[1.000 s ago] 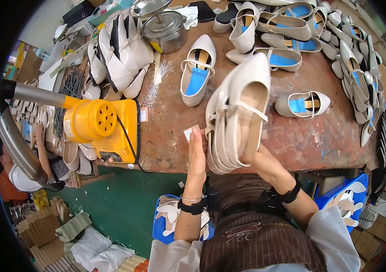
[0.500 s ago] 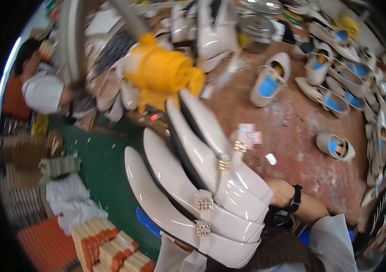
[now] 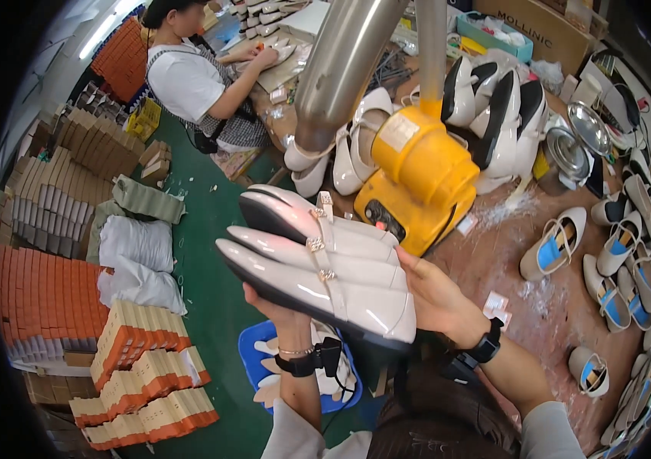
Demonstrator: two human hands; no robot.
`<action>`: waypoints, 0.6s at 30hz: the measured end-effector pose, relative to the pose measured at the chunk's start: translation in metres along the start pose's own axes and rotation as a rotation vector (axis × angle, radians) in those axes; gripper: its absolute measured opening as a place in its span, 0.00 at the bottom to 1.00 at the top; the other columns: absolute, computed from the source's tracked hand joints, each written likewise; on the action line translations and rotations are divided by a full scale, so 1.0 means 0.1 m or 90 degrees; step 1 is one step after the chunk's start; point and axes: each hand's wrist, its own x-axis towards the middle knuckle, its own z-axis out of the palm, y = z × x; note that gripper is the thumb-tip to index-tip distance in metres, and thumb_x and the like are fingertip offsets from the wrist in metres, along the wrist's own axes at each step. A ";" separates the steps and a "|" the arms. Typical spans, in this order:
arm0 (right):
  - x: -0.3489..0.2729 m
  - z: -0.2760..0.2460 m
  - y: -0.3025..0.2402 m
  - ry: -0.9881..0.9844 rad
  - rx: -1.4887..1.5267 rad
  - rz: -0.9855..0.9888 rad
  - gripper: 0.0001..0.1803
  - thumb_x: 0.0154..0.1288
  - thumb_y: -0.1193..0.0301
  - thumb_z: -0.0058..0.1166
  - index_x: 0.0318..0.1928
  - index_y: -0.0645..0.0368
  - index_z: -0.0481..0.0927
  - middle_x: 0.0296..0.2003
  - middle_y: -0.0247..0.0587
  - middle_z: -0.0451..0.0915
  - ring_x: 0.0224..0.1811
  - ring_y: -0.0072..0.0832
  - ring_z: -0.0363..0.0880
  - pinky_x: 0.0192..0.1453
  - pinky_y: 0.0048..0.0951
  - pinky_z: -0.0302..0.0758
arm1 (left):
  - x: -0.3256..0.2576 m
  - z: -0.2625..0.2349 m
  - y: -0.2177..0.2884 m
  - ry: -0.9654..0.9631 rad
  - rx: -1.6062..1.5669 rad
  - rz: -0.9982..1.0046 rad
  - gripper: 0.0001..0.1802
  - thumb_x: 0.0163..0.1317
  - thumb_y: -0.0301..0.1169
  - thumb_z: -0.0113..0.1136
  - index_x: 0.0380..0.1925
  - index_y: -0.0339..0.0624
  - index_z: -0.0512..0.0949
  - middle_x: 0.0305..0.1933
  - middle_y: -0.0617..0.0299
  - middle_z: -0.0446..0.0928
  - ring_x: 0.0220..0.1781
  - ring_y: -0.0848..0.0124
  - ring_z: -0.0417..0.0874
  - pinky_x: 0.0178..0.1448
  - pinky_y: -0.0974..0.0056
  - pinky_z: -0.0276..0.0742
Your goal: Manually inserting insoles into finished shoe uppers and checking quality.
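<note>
Between my two hands is a stack of several glossy cream pointed flat shoes [image 3: 314, 287], lying side by side on their edges with toes to the left. They have dark soles and straps with small glittering buckles. My left hand [image 3: 270, 307] supports the shoes from below, its fingers mostly hidden behind them. At the heel end, my right hand [image 3: 439, 297] grips the stack, thumb on the near side. Just beyond the shoes stands a yellow machine [image 3: 425, 164] with a thick metal pipe [image 3: 345, 69].
A blue basin [image 3: 247, 348] with pale pieces sits below my left hand. Many cream shoes [image 3: 555, 245] with blue insoles cover the table's right side, near an open metal tin [image 3: 563, 157]. A co-worker [image 3: 192, 84] handles something at the far left. Box stacks [image 3: 50, 291] line the left.
My view has swung left and up, bringing the co-worker and basin into sight. The held shoes have tilted flatter, toes pointing more to the left, and my left hand now shows.
</note>
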 end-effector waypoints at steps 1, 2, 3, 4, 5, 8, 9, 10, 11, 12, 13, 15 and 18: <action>0.08 -0.06 -0.09 0.000 -0.009 -0.008 0.31 0.79 0.49 0.40 0.73 0.53 0.61 0.70 0.39 0.68 0.72 0.33 0.65 0.76 0.41 0.61 | 0.14 0.06 -0.09 -0.040 -0.003 0.007 0.47 0.63 0.65 0.49 0.75 0.51 0.56 0.76 0.57 0.59 0.77 0.55 0.61 0.79 0.48 0.57; 0.15 -0.06 -0.18 -0.001 0.008 -0.013 0.31 0.79 0.50 0.38 0.73 0.53 0.62 0.70 0.39 0.68 0.72 0.34 0.65 0.76 0.41 0.61 | 0.22 0.17 -0.11 -0.054 -0.022 -0.007 0.46 0.63 0.65 0.50 0.74 0.51 0.58 0.75 0.57 0.61 0.75 0.55 0.63 0.78 0.49 0.59; 0.20 -0.04 -0.27 -0.002 0.026 -0.018 0.30 0.80 0.51 0.37 0.73 0.53 0.62 0.70 0.39 0.68 0.72 0.34 0.66 0.76 0.41 0.61 | 0.33 0.25 -0.13 -0.061 -0.026 -0.002 0.46 0.63 0.65 0.50 0.74 0.51 0.58 0.75 0.57 0.61 0.75 0.55 0.63 0.78 0.49 0.59; 0.25 -0.01 -0.33 0.004 0.016 -0.031 0.29 0.81 0.51 0.36 0.72 0.53 0.63 0.70 0.39 0.68 0.72 0.34 0.66 0.76 0.42 0.61 | 0.44 0.30 -0.14 -0.061 -0.038 -0.008 0.45 0.64 0.65 0.50 0.74 0.51 0.59 0.75 0.57 0.62 0.75 0.56 0.64 0.78 0.49 0.60; 0.29 0.04 -0.40 0.000 0.013 -0.034 0.29 0.81 0.51 0.36 0.72 0.53 0.63 0.70 0.39 0.68 0.72 0.34 0.66 0.76 0.42 0.61 | 0.54 0.36 -0.15 -0.060 -0.048 -0.017 0.45 0.64 0.65 0.49 0.74 0.51 0.59 0.74 0.57 0.62 0.74 0.56 0.65 0.77 0.49 0.61; 0.45 0.13 -0.56 -0.007 0.004 -0.040 0.29 0.81 0.51 0.34 0.72 0.52 0.63 0.70 0.38 0.69 0.71 0.34 0.67 0.75 0.41 0.64 | 0.77 0.54 -0.15 -0.020 -0.046 -0.020 0.44 0.65 0.65 0.47 0.73 0.51 0.59 0.73 0.57 0.63 0.73 0.57 0.66 0.76 0.51 0.64; 0.52 0.12 -0.60 -0.021 0.002 -0.029 0.29 0.81 0.50 0.33 0.72 0.52 0.63 0.69 0.38 0.69 0.71 0.33 0.68 0.74 0.41 0.65 | 0.83 0.58 -0.15 0.009 -0.037 -0.022 0.44 0.65 0.65 0.46 0.73 0.51 0.59 0.73 0.56 0.64 0.73 0.57 0.67 0.75 0.51 0.65; 0.58 0.12 -0.63 -0.034 -0.001 -0.017 0.29 0.81 0.50 0.32 0.72 0.52 0.63 0.69 0.37 0.70 0.70 0.33 0.69 0.73 0.41 0.67 | 0.89 0.58 -0.16 -0.003 -0.031 -0.014 0.44 0.65 0.66 0.45 0.73 0.52 0.59 0.72 0.56 0.65 0.72 0.57 0.68 0.73 0.50 0.68; 0.64 0.14 -0.66 -0.036 0.000 -0.017 0.29 0.81 0.50 0.32 0.72 0.52 0.63 0.69 0.37 0.70 0.70 0.33 0.69 0.73 0.41 0.67 | 0.95 0.60 -0.16 -0.003 -0.030 -0.013 0.44 0.65 0.66 0.45 0.73 0.52 0.59 0.72 0.56 0.65 0.72 0.57 0.68 0.73 0.50 0.68; 0.68 0.18 -0.68 -0.031 -0.004 -0.022 0.29 0.81 0.49 0.31 0.72 0.52 0.62 0.69 0.37 0.70 0.70 0.32 0.70 0.72 0.40 0.68 | 1.00 0.62 -0.16 0.003 -0.019 -0.013 0.44 0.65 0.67 0.45 0.73 0.51 0.60 0.72 0.56 0.65 0.71 0.55 0.68 0.72 0.48 0.68; 0.72 0.21 -0.69 -0.025 -0.008 -0.027 0.30 0.81 0.49 0.31 0.72 0.53 0.62 0.68 0.37 0.70 0.70 0.32 0.70 0.72 0.40 0.69 | 1.03 0.62 -0.15 0.010 -0.008 -0.014 0.45 0.64 0.67 0.45 0.72 0.51 0.60 0.71 0.56 0.66 0.71 0.54 0.68 0.72 0.45 0.68; 0.75 0.28 -0.69 -0.036 0.009 -0.019 0.30 0.81 0.49 0.32 0.72 0.54 0.62 0.69 0.39 0.69 0.71 0.33 0.68 0.74 0.41 0.66 | 1.09 0.56 -0.10 -0.009 -0.013 -0.016 0.45 0.64 0.67 0.45 0.73 0.52 0.59 0.71 0.55 0.65 0.70 0.55 0.69 0.71 0.47 0.69; 0.73 0.34 -0.64 -0.044 0.021 -0.003 0.31 0.81 0.50 0.33 0.73 0.55 0.61 0.70 0.41 0.68 0.72 0.36 0.67 0.76 0.43 0.63 | 1.07 0.44 -0.02 -0.038 -0.037 -0.014 0.46 0.64 0.67 0.47 0.74 0.53 0.57 0.71 0.54 0.64 0.69 0.55 0.69 0.70 0.47 0.70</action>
